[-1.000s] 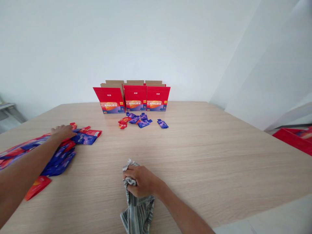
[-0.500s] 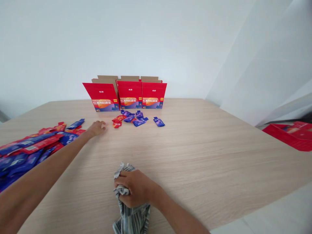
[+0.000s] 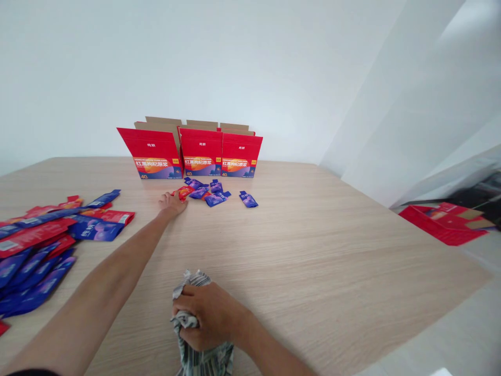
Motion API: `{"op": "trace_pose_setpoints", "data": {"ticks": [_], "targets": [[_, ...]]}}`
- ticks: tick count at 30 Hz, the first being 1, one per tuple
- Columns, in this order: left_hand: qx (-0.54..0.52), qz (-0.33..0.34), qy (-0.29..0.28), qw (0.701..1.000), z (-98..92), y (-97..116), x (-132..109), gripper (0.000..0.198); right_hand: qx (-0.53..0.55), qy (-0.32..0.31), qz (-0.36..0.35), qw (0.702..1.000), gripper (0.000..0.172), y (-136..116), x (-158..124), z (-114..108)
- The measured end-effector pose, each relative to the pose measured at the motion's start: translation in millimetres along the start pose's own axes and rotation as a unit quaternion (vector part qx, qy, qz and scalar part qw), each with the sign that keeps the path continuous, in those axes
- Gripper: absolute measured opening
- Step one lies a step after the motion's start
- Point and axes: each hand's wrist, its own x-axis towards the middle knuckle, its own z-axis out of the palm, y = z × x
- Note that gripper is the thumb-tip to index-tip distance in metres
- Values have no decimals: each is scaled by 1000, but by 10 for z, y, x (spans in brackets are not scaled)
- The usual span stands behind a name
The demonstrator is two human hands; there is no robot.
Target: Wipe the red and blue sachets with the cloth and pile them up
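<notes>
My left hand (image 3: 171, 204) is stretched far across the wooden table (image 3: 313, 250) and rests at the left edge of a small cluster of red and blue sachets (image 3: 211, 193); its fingers touch a red sachet (image 3: 183, 192), though their grip is too small to make out. My right hand (image 3: 207, 315) is closed in a fist on a striped grey cloth (image 3: 198, 355) near the front edge. Three open red boxes (image 3: 191, 156) stand in a row behind the cluster.
A large heap of red and blue sachets (image 3: 47, 235) covers the table's left side. A lone blue sachet (image 3: 249, 199) lies right of the cluster. Flattened red cartons (image 3: 446, 222) lie off the table to the right. A white wall stands behind.
My left hand has left the big heap on the left and reached forward and right to the small cluster of sachets. The right hand stays on the cloth.
</notes>
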Motion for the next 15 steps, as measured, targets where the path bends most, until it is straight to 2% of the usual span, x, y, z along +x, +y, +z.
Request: {"op": "trace_pose_setpoints", "data": {"ticks": [2, 5, 8, 12, 15], "targets": [[16, 17, 22, 999, -11, 63, 4, 69, 3, -5, 3, 1000, 15, 4, -2, 3], [27, 39, 21, 999, -29, 138, 2, 66, 8, -10, 8, 1000, 16, 13, -3, 13], [7, 24, 16, 1000, -55, 164, -46, 68, 13, -8, 11, 1000, 15, 24, -1, 24], [-60, -6, -6, 998, -113, 84, -224, 66, 17, -2, 26, 1000, 14, 41, 10, -11], [-159, 13, 9, 987, -142, -13, -433, 57, 19, 34, 46, 998, 16, 65, 21, -81]]}}
